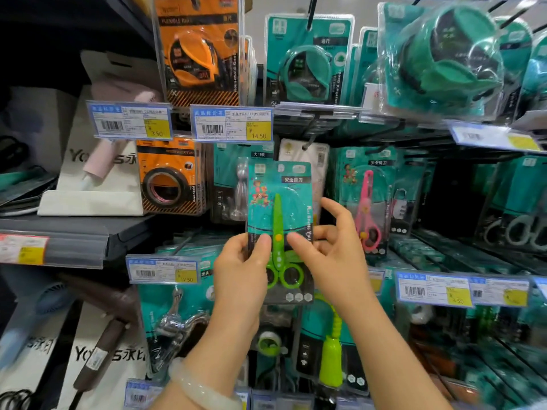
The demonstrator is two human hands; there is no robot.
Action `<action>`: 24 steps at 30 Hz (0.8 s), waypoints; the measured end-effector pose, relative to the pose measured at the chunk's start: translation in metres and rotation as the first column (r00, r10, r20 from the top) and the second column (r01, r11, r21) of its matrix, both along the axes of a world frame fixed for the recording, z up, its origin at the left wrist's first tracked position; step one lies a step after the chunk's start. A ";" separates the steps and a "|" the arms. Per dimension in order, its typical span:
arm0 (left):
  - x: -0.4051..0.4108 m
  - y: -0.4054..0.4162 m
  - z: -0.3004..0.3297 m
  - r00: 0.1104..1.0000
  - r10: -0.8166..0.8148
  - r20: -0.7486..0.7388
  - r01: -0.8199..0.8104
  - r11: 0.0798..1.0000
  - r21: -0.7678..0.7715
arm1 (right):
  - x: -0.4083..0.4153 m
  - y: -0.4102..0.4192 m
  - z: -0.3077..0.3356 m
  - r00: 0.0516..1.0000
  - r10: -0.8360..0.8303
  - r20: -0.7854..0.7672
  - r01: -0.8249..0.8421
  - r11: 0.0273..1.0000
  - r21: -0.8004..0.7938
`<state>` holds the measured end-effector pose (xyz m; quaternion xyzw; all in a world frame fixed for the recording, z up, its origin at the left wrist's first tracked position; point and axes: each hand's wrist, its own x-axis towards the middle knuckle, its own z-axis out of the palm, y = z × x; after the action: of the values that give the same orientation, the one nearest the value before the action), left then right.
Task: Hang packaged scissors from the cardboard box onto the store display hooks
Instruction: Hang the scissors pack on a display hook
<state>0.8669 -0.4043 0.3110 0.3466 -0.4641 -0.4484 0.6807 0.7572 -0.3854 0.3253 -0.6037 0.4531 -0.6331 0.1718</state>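
A teal blister pack of green safety scissors (279, 202) stands upright in front of the display. My left hand (239, 270) grips its lower left edge, thumb on the front. My right hand (331, 255) pinches the lower right edge, thumb on the front, upper fingers spread behind it. A black display hook (310, 137) juts out just above and right of the pack's top. A matching pack with pink scissors (367, 202) hangs to the right. The cardboard box is out of view.
Orange tape-measure packs (198, 51) and teal ones (307, 63) hang above. Price tags (231, 122) line the rails. A grey shelf (74, 232) with white bags sits at left. Packs of larger scissors (515, 220) hang at right; hardware packs hang below.
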 end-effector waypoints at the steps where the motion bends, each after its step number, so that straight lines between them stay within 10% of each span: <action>1: -0.004 0.000 0.001 1.000 -0.010 0.016 0.010 1.000 -0.011 | -0.002 -0.001 -0.004 1.000 -0.017 0.017 0.018 0.999 -0.032; 24: -0.024 -0.008 0.031 0.962 0.132 0.237 -0.029 0.919 -0.394 | -0.030 -0.021 0.027 0.994 -0.109 -0.015 0.103 0.972 -0.210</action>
<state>0.8432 -0.4120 0.3423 0.2800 -0.6135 -0.2704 0.6871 0.7275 -0.4064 0.3518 -0.6015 0.4179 -0.6776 0.0674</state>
